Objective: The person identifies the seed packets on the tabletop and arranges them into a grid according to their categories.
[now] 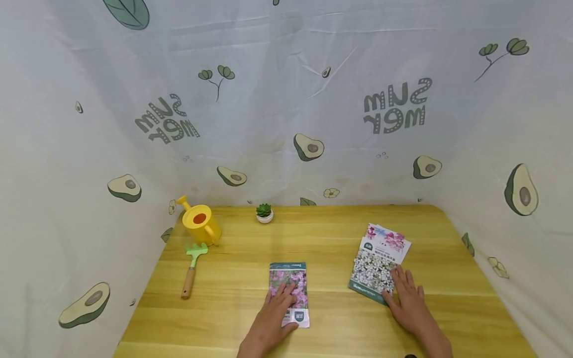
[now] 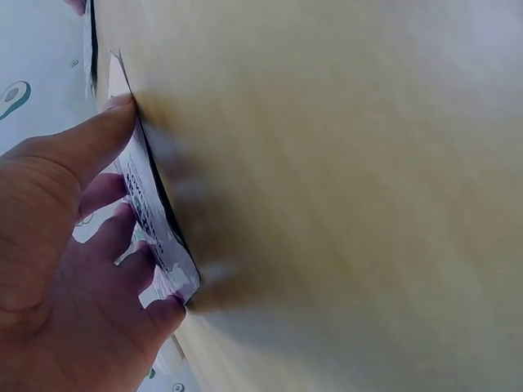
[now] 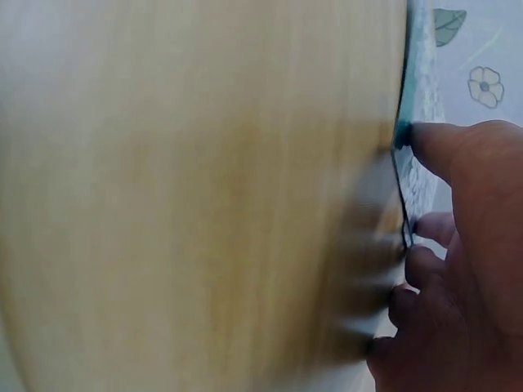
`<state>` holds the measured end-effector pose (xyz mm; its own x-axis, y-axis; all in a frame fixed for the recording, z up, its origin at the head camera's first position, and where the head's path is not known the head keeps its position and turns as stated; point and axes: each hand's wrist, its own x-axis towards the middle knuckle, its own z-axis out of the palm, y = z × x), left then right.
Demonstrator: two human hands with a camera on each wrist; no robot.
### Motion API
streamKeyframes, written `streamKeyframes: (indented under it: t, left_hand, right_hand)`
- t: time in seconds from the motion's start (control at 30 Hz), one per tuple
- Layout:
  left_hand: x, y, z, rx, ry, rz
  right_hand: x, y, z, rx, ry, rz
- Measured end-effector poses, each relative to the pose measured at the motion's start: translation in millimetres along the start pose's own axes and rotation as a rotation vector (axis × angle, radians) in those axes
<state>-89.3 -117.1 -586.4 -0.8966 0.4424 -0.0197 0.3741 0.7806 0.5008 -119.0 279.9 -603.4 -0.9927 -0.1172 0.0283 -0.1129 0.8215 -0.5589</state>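
Right, both hands have fingers spread, gripping nothing. Left hand rests on the pink packet, flat on the bench. Right hand touches the edge of the white packet, right of the pink one, overlapping another packet. Rake and can: left of pink. Plant: behind it.

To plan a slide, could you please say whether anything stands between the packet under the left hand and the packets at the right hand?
Nothing visible: only table separates the pink-flower packet from the other packets.
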Motion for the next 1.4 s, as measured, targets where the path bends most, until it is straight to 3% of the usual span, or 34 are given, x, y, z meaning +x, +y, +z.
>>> streamKeyframes:
  t: [0.27,0.4,0.53,0.8,1.1,1.4]
  left_hand:
    - [-1.2,-0.5,-2.3,0.000,0.005,0.016]
    - [-1.3,-1.5,-2.9,-0.002,0.015,0.018]
    - [-1.5,-2.0,-2.5,-0.004,0.009,0.009]
    - [-2.9,-2.6,-1.8,-0.023,0.001,0.000]
    - [-7.4,-4.3,-2.1,-0.038,0.007,-0.010]
    - [-4.5,-1.6,-3.8,-0.031,-0.006,-0.007]
  right_hand:
    - [6.6,-23,-10,0.002,-0.018,0.048]
    - [14.6,-30,-5,-0.033,0.012,0.013]
    - [16.9,-31,4,-0.069,0.041,-0.034]
    - [15.9,-36,9,-0.060,-0.048,-0.013]
    - [15.5,-48,11,-0.052,-0.024,-0.050]
    - [13.2,-52,10,-0.022,-0.022,-0.037]
